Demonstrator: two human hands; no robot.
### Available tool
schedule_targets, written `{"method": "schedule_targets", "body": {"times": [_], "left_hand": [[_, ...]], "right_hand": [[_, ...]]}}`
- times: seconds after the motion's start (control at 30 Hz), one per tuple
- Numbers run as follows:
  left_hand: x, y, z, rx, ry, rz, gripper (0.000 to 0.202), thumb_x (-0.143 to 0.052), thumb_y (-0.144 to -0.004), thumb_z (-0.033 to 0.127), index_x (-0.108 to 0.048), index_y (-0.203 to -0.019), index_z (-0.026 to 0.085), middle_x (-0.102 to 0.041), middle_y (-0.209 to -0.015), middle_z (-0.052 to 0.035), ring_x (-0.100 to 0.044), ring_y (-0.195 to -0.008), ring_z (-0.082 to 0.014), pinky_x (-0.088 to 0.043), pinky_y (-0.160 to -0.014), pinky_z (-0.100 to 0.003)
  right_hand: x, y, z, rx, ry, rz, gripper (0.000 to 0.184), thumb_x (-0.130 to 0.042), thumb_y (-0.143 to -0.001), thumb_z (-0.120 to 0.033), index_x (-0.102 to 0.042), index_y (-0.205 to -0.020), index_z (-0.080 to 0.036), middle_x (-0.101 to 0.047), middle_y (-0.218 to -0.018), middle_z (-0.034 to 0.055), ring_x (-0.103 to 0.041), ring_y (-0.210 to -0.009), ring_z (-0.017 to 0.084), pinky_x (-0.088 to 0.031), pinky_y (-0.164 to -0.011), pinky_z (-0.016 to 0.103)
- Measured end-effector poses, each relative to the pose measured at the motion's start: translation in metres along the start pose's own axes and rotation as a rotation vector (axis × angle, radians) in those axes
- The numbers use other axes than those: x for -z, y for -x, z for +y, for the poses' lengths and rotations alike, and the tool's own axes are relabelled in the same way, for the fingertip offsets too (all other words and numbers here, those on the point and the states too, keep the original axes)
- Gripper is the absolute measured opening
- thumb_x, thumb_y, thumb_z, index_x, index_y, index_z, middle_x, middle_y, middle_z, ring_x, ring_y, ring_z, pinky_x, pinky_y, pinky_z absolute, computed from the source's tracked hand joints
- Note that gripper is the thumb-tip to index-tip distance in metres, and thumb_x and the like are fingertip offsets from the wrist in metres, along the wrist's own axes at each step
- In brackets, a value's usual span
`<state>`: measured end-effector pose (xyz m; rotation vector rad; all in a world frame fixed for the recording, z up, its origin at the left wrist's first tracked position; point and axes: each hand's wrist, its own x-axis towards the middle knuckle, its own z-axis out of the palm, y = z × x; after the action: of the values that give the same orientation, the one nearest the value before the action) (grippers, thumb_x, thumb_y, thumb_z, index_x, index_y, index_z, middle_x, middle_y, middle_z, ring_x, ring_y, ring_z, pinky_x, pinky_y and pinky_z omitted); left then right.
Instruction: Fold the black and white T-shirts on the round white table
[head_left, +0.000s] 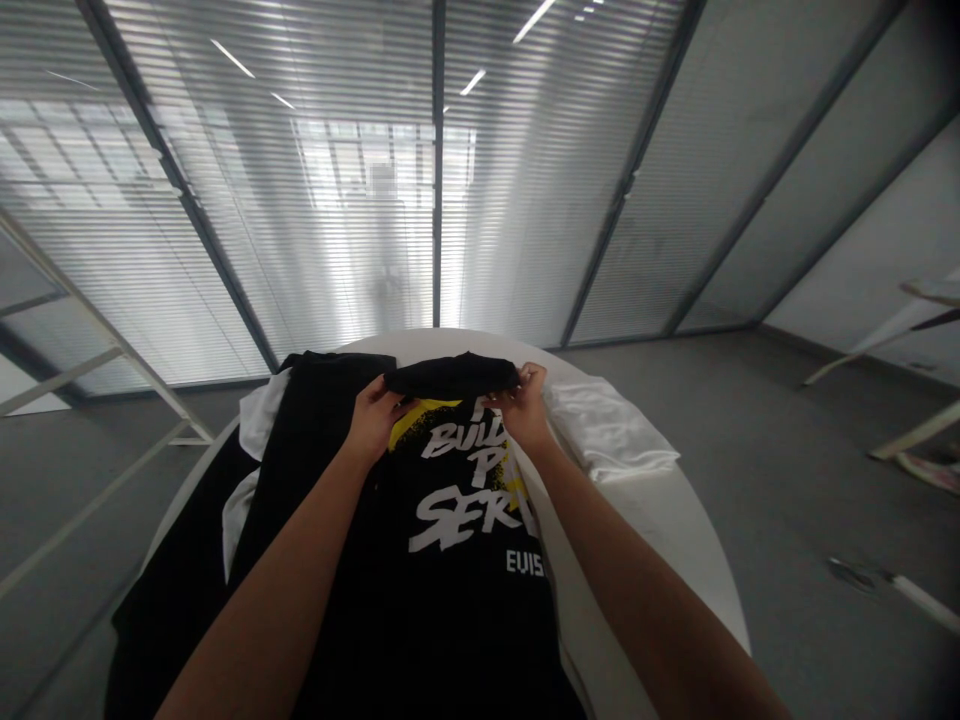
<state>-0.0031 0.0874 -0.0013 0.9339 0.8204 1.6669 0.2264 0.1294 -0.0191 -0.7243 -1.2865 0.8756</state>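
Note:
A black T-shirt (pixel 442 610) with white lettering and yellow splashes lies spread on a round white table. Its far end is gathered into a thick black fold (pixel 454 375), raised a little above the print. My left hand (pixel 373 415) is closed on the left end of that fold, and my right hand (pixel 523 400) grips the right end. Thumbs and fingers pinch the cloth from both sides. The fold covers the top of the lettering, and my right forearm hides part of the shirt's right edge.
Folded white satiny cloth (pixel 611 430) rests to the right on the white table (pixel 705 545). More black clothing (pixel 307 440) with white parts hangs over the left side. A pale metal frame (pixel 112 330) stands at left. Behind are glass panels with blinds (pixel 510 200).

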Motion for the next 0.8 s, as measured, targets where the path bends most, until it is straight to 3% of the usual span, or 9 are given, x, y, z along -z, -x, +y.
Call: {"method": "schedule_targets", "body": {"times": [0.1,0.17,0.23,0.33,0.43,0.63,0.8], "left_hand": [[0.000,0.000,0.001,0.007,-0.006,0.003,0.024,-0.081,-0.062,0.027,-0.067,-0.080,0.018,-0.065,-0.082,0.0010,-0.062,-0.079,-0.0147,-0.055,-0.078,-0.033],[0.000,0.001,0.000,0.012,-0.012,-0.013,0.022,-0.080,-0.062,0.024,-0.064,-0.075,0.018,-0.064,-0.078,0.0015,-0.062,-0.077,-0.0140,-0.054,-0.077,-0.031],[0.001,0.001,0.001,0.016,-0.003,-0.053,0.021,-0.079,-0.061,0.021,-0.062,-0.071,0.017,-0.062,-0.073,0.0025,-0.061,-0.074,-0.0129,-0.054,-0.075,-0.029],[0.000,0.003,0.002,0.027,-0.008,-0.113,0.019,-0.077,-0.061,0.018,-0.061,-0.071,0.018,-0.060,-0.070,0.0035,-0.059,-0.070,-0.0114,-0.052,-0.073,-0.027],[0.002,0.005,0.002,0.031,-0.047,-0.121,0.018,-0.076,-0.061,0.017,-0.061,-0.071,0.017,-0.060,-0.069,0.0027,-0.059,-0.069,-0.0120,-0.051,-0.072,-0.027],[0.013,0.002,-0.004,0.027,-0.163,-0.150,0.023,-0.077,-0.058,0.016,-0.072,-0.080,0.017,-0.069,-0.080,-0.0019,-0.063,-0.076,-0.0176,-0.051,-0.075,-0.032],[0.021,-0.001,-0.007,-0.052,-0.294,-0.239,0.008,-0.076,-0.060,0.018,-0.072,-0.067,0.017,-0.070,-0.085,-0.0058,-0.063,-0.082,-0.0201,-0.050,-0.076,-0.032]], "right_hand": [[0.000,-0.003,0.003,-0.094,-0.047,0.082,0.050,-0.063,-0.063,-0.021,-0.028,-0.096,-0.029,-0.054,-0.092,-0.0044,-0.054,-0.072,0.011,-0.046,-0.053,0.021],[0.000,-0.004,0.004,-0.172,-0.078,0.113,0.047,-0.065,-0.063,-0.026,-0.037,-0.101,-0.028,-0.056,-0.087,-0.0044,-0.054,-0.071,0.012,-0.047,-0.056,0.023],[0.001,-0.003,0.005,-0.256,-0.110,0.077,0.040,-0.065,-0.067,-0.034,-0.049,-0.103,-0.027,-0.059,-0.088,-0.0018,-0.056,-0.075,0.014,-0.049,-0.062,0.028],[0.002,0.001,0.005,-0.323,-0.102,-0.020,0.027,-0.066,-0.070,-0.042,-0.061,-0.088,-0.022,-0.063,-0.089,0.0020,-0.058,-0.081,0.018,-0.050,-0.068,0.031],[0.005,0.004,0.004,-0.327,-0.115,-0.064,0.025,-0.067,-0.071,-0.045,-0.063,-0.074,-0.021,-0.064,-0.085,0.0027,-0.059,-0.082,0.019,-0.051,-0.071,0.032],[0.013,0.004,-0.002,-0.377,-0.176,-0.072,0.040,-0.065,-0.071,-0.060,-0.065,-0.080,-0.021,-0.068,-0.088,0.0049,-0.061,-0.088,0.023,-0.051,-0.072,0.037],[0.018,0.004,-0.002,-0.413,-0.175,-0.114,0.040,-0.069,-0.067,-0.058,-0.068,-0.079,-0.019,-0.069,-0.083,0.0056,-0.062,-0.081,0.024,-0.049,-0.074,0.037]]}}
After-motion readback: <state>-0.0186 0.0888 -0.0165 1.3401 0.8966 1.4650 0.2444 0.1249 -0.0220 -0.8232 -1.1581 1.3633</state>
